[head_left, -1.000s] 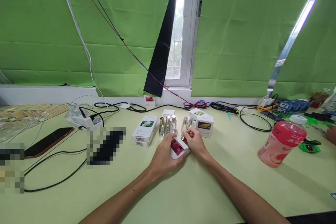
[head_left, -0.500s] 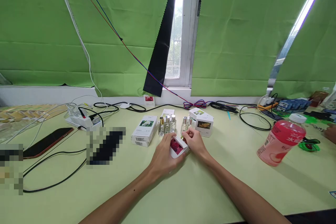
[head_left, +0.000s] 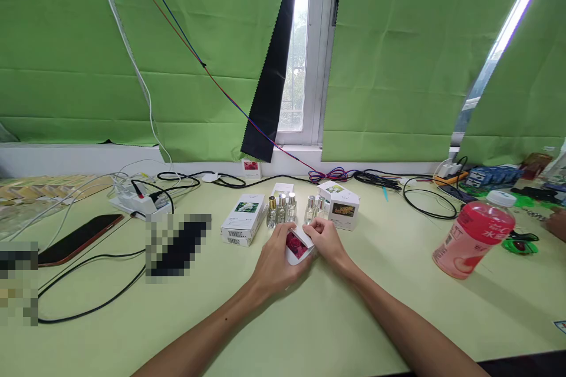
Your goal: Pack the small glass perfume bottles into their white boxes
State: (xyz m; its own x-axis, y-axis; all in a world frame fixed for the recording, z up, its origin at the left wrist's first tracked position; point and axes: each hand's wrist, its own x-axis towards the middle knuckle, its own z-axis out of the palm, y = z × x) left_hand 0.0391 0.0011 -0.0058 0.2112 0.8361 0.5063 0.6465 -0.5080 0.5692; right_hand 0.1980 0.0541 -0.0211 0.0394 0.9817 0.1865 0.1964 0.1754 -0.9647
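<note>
The left hand (head_left: 276,259) grips the small white rose-print carton (head_left: 297,245) just above the tabletop (head_left: 309,330), steadying it; the right hand (head_left: 325,240) pinches what appears to be its end flap. Just beyond stand five small glass bottles (head_left: 283,210), flanked by two more cartons (head_left: 244,219). A pink drink bottle (head_left: 475,235) stands well apart, right.

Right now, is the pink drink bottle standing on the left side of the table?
No, the pink drink bottle stands on the right side of the table, far from both hands.
</note>
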